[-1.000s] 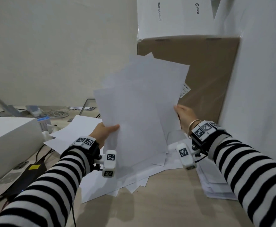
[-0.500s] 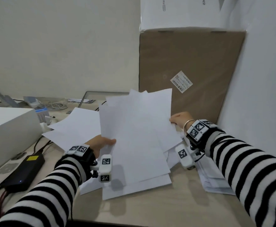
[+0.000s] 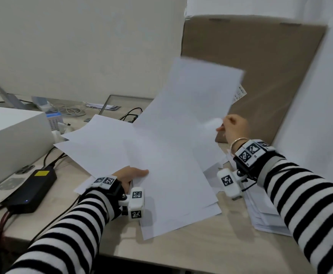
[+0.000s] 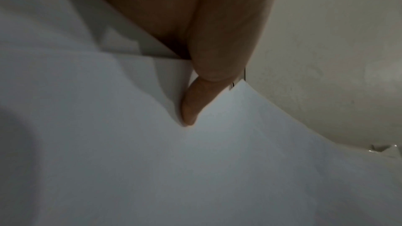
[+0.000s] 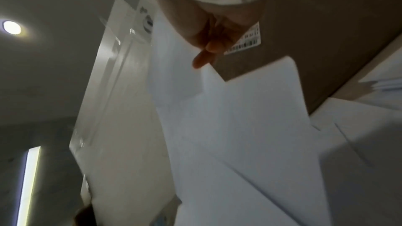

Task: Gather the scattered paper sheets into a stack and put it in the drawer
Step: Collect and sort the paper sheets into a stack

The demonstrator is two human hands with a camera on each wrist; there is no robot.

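Observation:
I hold a loose bundle of white paper sheets (image 3: 173,155) tilted above the desk, unevenly fanned. My left hand (image 3: 131,175) grips its lower left edge, thumb on top; in the left wrist view the thumb (image 4: 195,102) presses on the paper (image 4: 195,169). My right hand (image 3: 233,127) pinches the right edge of the upper sheet; the right wrist view shows fingers (image 5: 208,52) curled on the sheets (image 5: 239,126). Two more sheets (image 3: 94,143) lie on the desk to the left, partly under the bundle. No drawer is in view.
A brown cardboard panel (image 3: 260,66) leans on the wall behind. Another pile of paper (image 3: 264,212) lies under my right forearm. A white box (image 3: 9,139), a black power adapter (image 3: 33,186) and cables sit at the left. The desk's front edge (image 3: 161,260) is near.
The bundle dropped toward the desk, then its right side rose again as my right hand lifted. My left hand has sunk lower and nearer the desk's surface.

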